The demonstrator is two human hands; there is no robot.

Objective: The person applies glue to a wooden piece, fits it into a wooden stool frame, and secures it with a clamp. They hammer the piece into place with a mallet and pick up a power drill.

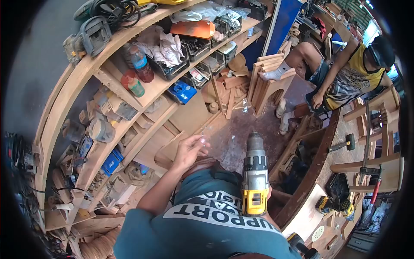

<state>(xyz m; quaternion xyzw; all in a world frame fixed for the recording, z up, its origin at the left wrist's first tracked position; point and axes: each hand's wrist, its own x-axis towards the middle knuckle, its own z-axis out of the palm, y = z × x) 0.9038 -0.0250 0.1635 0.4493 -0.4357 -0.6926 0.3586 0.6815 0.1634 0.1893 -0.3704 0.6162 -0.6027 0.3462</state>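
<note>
A yellow and grey power drill (255, 177) points away from me, its dark chuck at the far end. Behind the drill body my right hand (270, 192) shows only as a sliver beside it, gripping the tool; most of its fingers are hidden. To the left, my left hand (192, 151) is raised above my lap with its fingers curled and the thumb and fingertips close together. Whatever lies between those fingertips, if anything, is too small to name.
Wooden shelves (142, 101) with bottles, bins and wood scraps curve along the left. A seated person (340, 82) is at the upper right. The workbench (321, 172) on the right carries a mallet (350, 142), another drill (323, 204) and a wooden chair frame.
</note>
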